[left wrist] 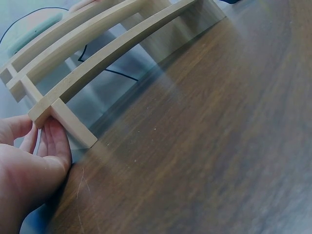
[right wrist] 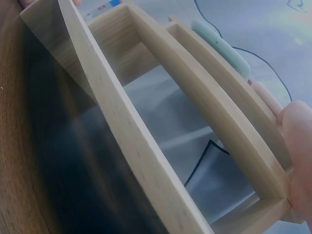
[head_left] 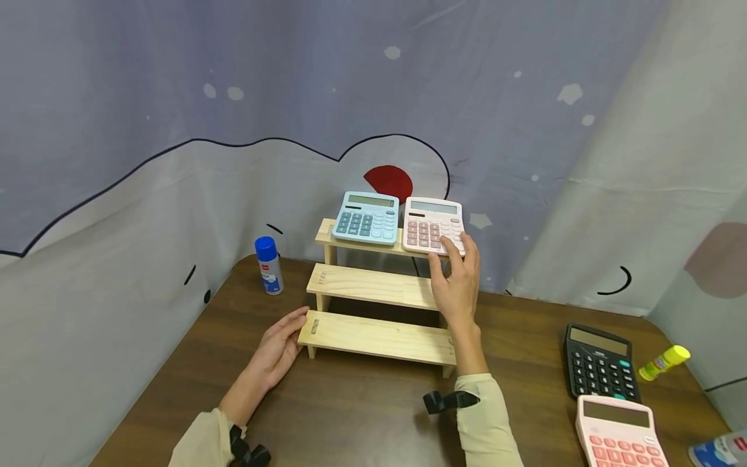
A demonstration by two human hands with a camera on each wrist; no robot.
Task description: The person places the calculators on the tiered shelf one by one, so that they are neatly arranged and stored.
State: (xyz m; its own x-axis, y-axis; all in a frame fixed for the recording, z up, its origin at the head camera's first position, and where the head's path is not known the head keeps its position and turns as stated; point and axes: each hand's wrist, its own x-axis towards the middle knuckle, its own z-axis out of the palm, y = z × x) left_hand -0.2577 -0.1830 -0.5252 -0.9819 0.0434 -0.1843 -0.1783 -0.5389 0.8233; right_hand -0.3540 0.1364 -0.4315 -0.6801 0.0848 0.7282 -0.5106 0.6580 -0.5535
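Observation:
A three-tier wooden stand (head_left: 373, 335) stands on the table. On its top tier lie a light blue calculator (head_left: 366, 219) and, to the right, a white-and-pink calculator (head_left: 433, 224). My left hand (head_left: 274, 353) grips the left end of the lowest tier; in the left wrist view the hand (left wrist: 34, 170) has its thumb and fingers about the board's corner (left wrist: 41, 112). My right hand (head_left: 460, 285) rests with spread, slightly bent fingers on the lower right corner of the white-and-pink calculator. In the right wrist view that hand (right wrist: 300, 141) is partly cut off, its fingertips hidden.
A blue-capped bottle (head_left: 270, 266) stands left of the stand. At the right of the table lie a black calculator (head_left: 601, 363), a pink calculator (head_left: 621, 431), a yellow glue stick (head_left: 664, 362) and another blue-and-white bottle (head_left: 720, 451). A patterned curtain (head_left: 233, 194) hangs behind.

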